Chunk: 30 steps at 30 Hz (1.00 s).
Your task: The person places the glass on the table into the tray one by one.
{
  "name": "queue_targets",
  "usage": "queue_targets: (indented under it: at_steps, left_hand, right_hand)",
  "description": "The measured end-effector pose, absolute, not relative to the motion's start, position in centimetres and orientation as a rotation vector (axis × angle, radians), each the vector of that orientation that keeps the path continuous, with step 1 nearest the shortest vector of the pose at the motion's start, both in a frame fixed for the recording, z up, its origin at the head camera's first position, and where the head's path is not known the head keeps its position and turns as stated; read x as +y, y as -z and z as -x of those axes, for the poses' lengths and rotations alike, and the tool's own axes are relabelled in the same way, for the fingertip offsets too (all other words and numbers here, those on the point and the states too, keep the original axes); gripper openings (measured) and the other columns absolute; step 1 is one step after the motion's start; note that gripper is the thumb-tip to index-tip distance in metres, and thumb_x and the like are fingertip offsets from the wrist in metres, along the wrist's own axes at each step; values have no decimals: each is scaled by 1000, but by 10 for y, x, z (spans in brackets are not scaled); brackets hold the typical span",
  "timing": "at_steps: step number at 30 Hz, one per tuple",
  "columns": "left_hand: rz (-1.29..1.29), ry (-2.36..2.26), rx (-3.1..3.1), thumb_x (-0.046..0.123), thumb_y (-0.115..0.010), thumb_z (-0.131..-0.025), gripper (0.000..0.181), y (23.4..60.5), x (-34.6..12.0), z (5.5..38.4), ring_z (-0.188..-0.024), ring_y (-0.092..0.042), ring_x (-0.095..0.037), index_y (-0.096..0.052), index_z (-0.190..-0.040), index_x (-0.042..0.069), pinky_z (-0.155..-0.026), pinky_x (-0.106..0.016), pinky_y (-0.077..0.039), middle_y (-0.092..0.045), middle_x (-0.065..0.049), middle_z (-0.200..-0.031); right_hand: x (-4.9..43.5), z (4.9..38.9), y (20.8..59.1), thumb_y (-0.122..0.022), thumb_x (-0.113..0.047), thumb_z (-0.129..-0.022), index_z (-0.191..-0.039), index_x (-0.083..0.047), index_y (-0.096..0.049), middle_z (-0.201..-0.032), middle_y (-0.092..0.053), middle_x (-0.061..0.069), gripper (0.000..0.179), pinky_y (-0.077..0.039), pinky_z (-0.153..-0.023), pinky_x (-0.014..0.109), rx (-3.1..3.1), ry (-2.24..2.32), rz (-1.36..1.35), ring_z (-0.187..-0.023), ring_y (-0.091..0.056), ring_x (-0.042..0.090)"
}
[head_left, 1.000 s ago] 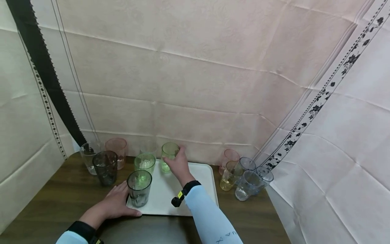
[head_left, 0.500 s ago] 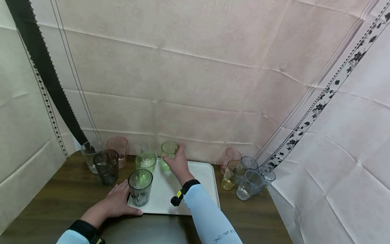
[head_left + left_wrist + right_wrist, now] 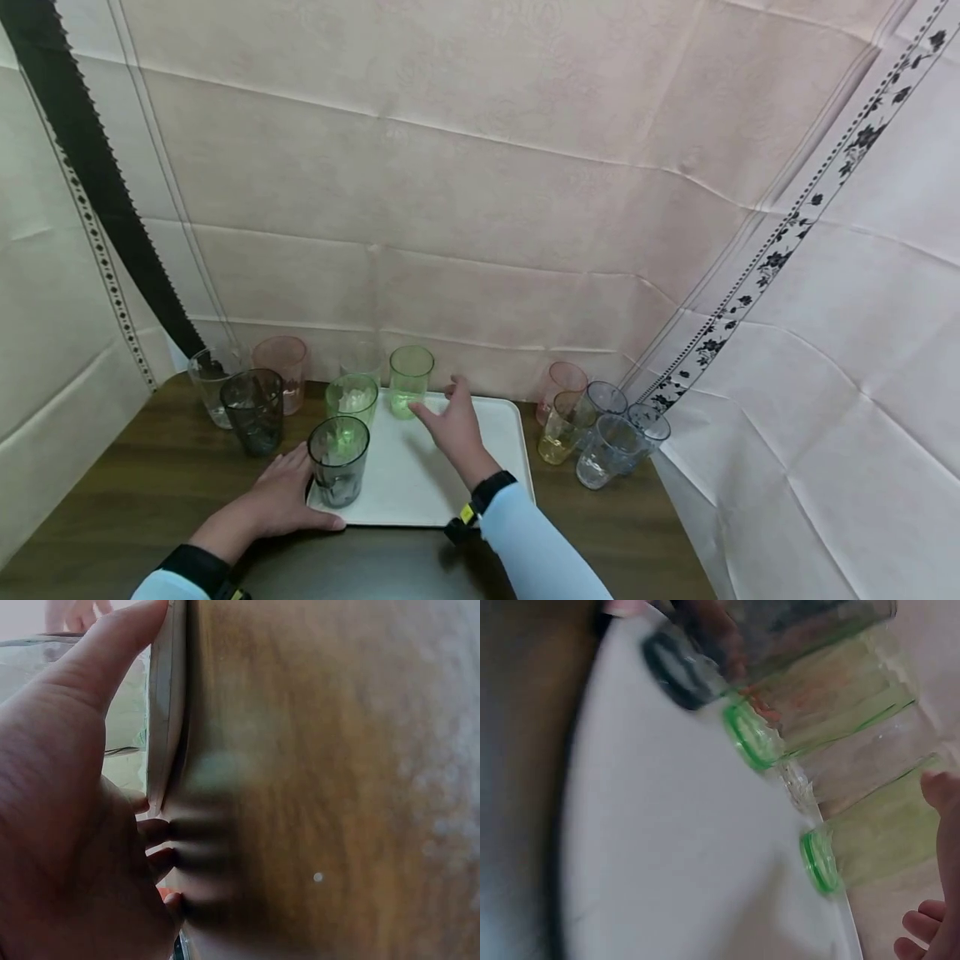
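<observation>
My left hand (image 3: 281, 500) rests at the front left corner of a white tray (image 3: 420, 492), fingers along its left side and thumb at its front edge. Right beside that hand, a dark grey glass (image 3: 339, 467) stands upright on the tray. Behind it are a green glass (image 3: 354, 396) and a clear glass (image 3: 363, 358). Another green glass (image 3: 411, 375) stands at the tray's back edge. Just to its right, my right hand (image 3: 459, 425) is apart from it with fingers spread and nothing held. The right wrist view shows that green glass (image 3: 877, 840) beside my thumb.
At the table's back left stand a clear glass (image 3: 210, 392), a dark glass (image 3: 253, 421) and a pink glass (image 3: 283, 367). Right of the tray is a cluster with pink (image 3: 555, 383), amber (image 3: 558, 437) and bluish glasses (image 3: 611, 458). Cloth walls (image 3: 450, 208) enclose the table.
My right hand has let go of the green glass at the tray's back and drawn back to the right. The glass stays upright there. My left hand keeps its place at the tray corner.
</observation>
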<state>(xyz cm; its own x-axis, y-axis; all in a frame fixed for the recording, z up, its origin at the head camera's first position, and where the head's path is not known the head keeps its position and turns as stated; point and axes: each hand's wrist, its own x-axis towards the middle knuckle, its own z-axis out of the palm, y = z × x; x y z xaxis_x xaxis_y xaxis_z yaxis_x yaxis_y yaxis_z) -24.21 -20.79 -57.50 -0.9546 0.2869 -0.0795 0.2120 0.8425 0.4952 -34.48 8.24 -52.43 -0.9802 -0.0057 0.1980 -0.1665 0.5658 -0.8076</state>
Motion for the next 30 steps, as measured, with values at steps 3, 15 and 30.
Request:
queue_targets:
  at_steps: [3,15,30]
  left_hand:
    - [-405,-746,2876,83,-75,-67,141,572,-208,242,-147,-20,-56,-25,-161,-9,-115,-75,-18,-24,-36,-163]
    - [-459,-762,2929,81,-77,-67,139,574,-207,241,-146,-22,-55,-29,-159,-11,-113,-75,-20,-28,-38,-160]
    - [-490,-752,2935,82,-75,-69,139,572,-207,239,-145,-23,-56,-26,-160,-11,-111,-77,-22,-25,-39,-160]
  right_hand:
    - [108,321,525,-75,-56,-90,-155,-4,-36,-142,-55,19,91,-50,-103,47,-2591,-1364,-203,-130,-53,28]
    - [214,233,528,-78,-44,-93,-131,-9,-55,-120,-65,10,57,-54,-96,45,-2505,-1470,17,-111,-64,24]
    - [305,196,544,-76,-49,-93,-124,0,-58,-113,-67,17,61,-55,-77,32,-2349,-1301,502,-100,-65,25]
